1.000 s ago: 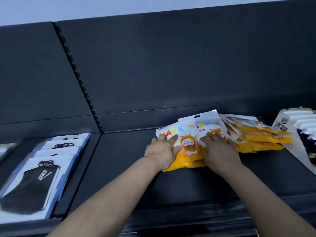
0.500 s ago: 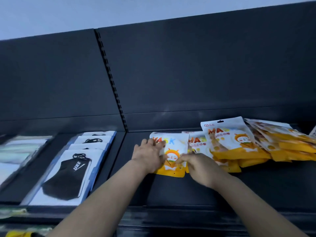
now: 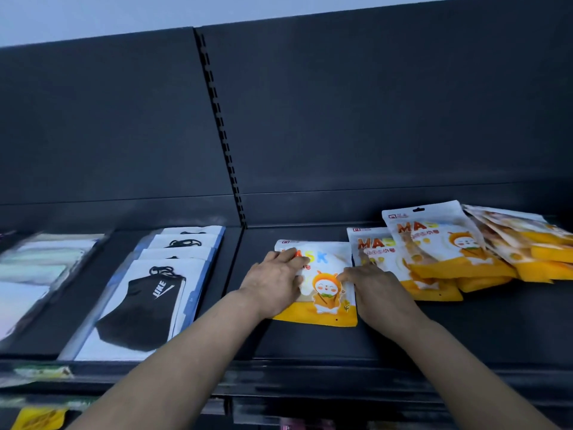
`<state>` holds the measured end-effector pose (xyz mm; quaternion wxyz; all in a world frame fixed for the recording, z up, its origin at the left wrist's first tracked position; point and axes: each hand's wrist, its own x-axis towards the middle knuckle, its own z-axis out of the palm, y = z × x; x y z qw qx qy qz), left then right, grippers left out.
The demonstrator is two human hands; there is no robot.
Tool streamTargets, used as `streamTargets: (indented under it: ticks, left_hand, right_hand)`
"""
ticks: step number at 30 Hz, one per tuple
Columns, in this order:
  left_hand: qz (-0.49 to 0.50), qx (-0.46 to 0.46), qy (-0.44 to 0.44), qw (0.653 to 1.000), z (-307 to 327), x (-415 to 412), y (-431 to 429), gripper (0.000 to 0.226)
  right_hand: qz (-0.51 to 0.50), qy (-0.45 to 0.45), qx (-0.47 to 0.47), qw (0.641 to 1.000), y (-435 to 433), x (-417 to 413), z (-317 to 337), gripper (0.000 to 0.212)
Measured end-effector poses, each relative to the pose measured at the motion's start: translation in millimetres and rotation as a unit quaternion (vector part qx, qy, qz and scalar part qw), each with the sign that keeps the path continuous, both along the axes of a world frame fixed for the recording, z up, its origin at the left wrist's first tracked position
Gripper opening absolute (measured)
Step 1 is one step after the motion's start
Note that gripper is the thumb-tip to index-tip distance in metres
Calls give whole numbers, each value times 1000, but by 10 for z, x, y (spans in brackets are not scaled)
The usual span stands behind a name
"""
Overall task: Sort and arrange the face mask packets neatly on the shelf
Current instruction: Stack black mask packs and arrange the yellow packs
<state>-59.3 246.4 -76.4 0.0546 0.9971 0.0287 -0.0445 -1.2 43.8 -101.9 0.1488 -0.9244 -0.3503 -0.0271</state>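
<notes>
Head view: black mask packets (image 3: 148, 299) lie left on the shelf (image 3: 465, 330), and a fanned orange pile (image 3: 465, 252) crowds just right. My left grip (image 3: 273, 282), fingers flat, presses the lone orange packet (image 3: 328, 293). My right grip (image 3: 376, 288), fingers straight, touches its right edge.

Both our arms are stretched forward, bare to the wrist. Our left forearm (image 3: 173, 361) slants up to the right and our right forearm (image 3: 459, 361) slants up to the left. Our left hand (image 3: 274, 282) lies palm down, fingers straight and close together. Our right hand (image 3: 376, 291) lies palm down near it, fingers extended leftward, the two hands apart.
</notes>
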Motion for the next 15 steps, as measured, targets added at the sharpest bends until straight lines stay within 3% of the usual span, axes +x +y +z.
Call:
streamTargets:
  ticks: [6, 15]
  left_hand:
    - [-16, -17, -4, 1000, -7, 41, 90, 41]
    - [41, 89, 22, 995, 126, -80, 163, 36]
  right_hand:
    - [-32, -6, 41, 999, 108, -108, 23, 24]
    - [-106, -46, 1, 993, 254, -131, 84, 47]
